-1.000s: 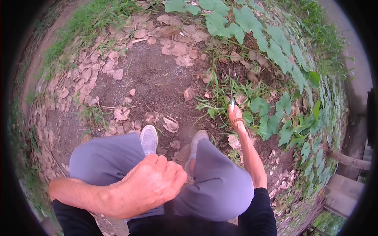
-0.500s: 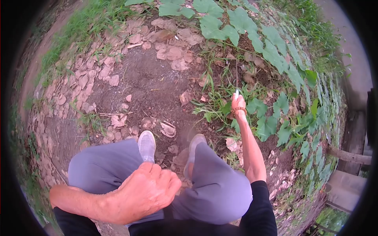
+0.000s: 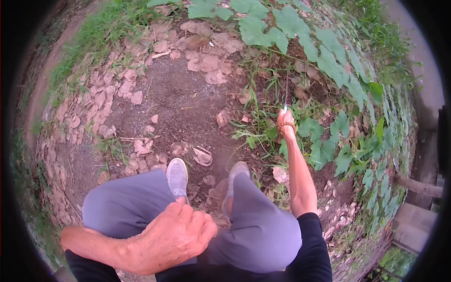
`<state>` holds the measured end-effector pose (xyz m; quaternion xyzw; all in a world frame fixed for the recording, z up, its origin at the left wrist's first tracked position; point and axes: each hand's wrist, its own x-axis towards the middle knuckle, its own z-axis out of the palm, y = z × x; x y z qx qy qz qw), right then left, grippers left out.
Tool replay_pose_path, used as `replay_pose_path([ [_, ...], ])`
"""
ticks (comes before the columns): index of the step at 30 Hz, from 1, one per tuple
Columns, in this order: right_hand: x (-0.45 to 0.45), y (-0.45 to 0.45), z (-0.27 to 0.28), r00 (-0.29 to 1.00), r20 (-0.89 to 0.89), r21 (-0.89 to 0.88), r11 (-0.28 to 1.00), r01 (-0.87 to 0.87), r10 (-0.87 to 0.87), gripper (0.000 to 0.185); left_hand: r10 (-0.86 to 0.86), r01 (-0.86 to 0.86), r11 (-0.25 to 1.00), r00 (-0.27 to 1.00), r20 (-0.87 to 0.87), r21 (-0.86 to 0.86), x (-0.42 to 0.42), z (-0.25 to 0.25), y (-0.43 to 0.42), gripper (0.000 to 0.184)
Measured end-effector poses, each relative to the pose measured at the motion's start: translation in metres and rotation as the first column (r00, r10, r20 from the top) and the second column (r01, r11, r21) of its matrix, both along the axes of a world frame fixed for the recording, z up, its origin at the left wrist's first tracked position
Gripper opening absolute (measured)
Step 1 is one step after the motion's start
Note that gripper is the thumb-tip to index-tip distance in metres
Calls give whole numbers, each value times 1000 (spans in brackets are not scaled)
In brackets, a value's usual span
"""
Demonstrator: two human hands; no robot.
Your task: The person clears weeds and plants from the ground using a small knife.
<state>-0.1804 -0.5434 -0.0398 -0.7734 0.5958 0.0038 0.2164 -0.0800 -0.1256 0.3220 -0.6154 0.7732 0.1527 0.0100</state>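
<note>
My right hand [image 3: 285,123] is closed around the white handle [image 3: 284,109] of a thin-shafted hand tool. The narrow dark shaft [image 3: 287,87] points away from me among grass and weeds [image 3: 256,115]; its far end is hard to make out. A beaded bracelet [image 3: 286,125] circles the right wrist. Broad green leaves [image 3: 322,152] of a vine grow just right of this hand. My left hand [image 3: 181,235] is curled closed above my lap, its back toward me. The folded fingers hide whatever may be inside.
Dry fallen leaves [image 3: 98,101] cover the soil on the left. Bare dirt [image 3: 176,98] lies ahead of my shoes [image 3: 177,176]. Large vine leaves [image 3: 263,33] spread across the upper right. A wooden log [image 3: 418,185] and concrete blocks [image 3: 413,225] stand at the far right.
The view has shifted slightly, and the right hand with the tool appears a little farther right. Its grip looks the same. My left hand stays closed over my lap.
</note>
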Motion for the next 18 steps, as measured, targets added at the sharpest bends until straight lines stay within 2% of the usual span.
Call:
replay_pose_path([
  [4, -31, 11, 8, 994, 34, 74, 991, -107, 105, 49, -13, 13, 1000, 1000, 7, -14, -3, 2, 1, 19],
  [8, -54, 28, 9, 988, 57, 63, 987, -146, 143, 48, -11, 11, 1000, 1000, -16, -8, -3, 0, 4, 21],
  [10, -62, 21, 8, 979, 143, 79, 985, -154, 142, 46, -10, 10, 1000, 1000, -23, -13, -3, -1, 4, 21],
  [11, -62, 16, 5, 981, 141, 80, 986, -148, 136, 46, -13, 12, 1000, 1000, -25, -22, -5, -1, 4, 20],
  [13, -49, 2, -5, 985, 128, -53, 992, -113, 119, 48, -22, 21, 999, 999, -23, -31, -4, -1, 3, 20],
  [14, -41, -2, -5, 992, 111, -40, 998, -57, 61, 49, -20, 20, 1000, 1000, -15, -25, -4, -1, 2, 19],
  [18, -5, -23, -6, 990, 139, -70, 998, -4, 14, 53, -1, 1, 1000, 1000, -2, -31, -1, -3, 2, 19],
])
